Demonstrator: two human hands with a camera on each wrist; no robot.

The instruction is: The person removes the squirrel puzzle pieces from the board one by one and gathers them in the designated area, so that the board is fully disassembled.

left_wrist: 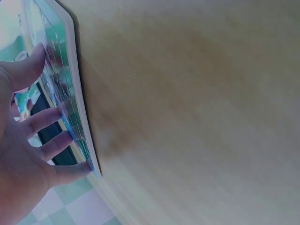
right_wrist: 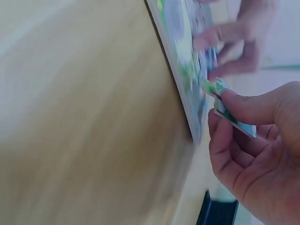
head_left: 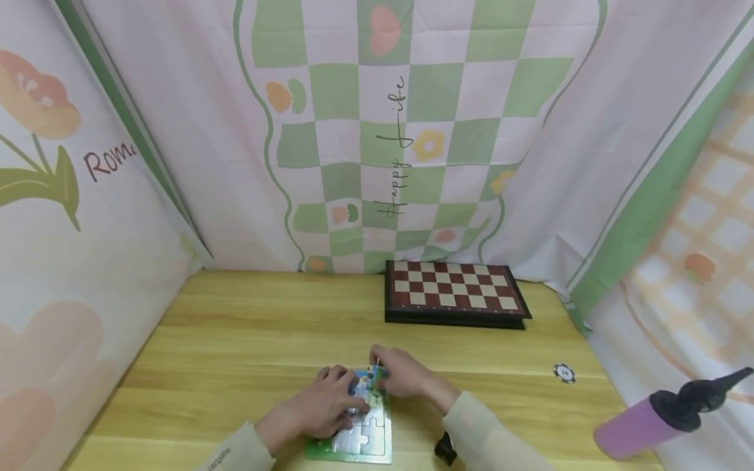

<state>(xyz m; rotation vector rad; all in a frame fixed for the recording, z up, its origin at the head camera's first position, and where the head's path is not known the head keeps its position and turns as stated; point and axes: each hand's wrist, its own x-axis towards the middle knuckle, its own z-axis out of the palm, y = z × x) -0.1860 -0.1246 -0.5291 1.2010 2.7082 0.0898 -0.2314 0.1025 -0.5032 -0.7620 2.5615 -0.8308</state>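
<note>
A jigsaw puzzle [head_left: 371, 439] with a green border lies flat on the table, several of its pieces fitted together. My left hand [head_left: 325, 407] rests on it from the left. In the left wrist view the left hand's fingers [left_wrist: 43, 120] are spread, their tips touching the puzzle's surface. Over the puzzle's far right corner is my right hand [head_left: 408, 375]. Thumb and index finger of that hand pinch a green and blue puzzle piece [right_wrist: 247, 129], held tilted and apart from the board in the right wrist view. The picture on the puzzle is partly hidden by the hands.
A folded chessboard case [head_left: 456, 291] stands at the back of the wooden table [head_left: 235, 340]. To the right lie a poker chip [head_left: 563, 373] and a purple bottle [head_left: 639, 426] with a black nozzle. Beside the right sleeve is a small black object [head_left: 444, 450]. Printed curtains enclose the table.
</note>
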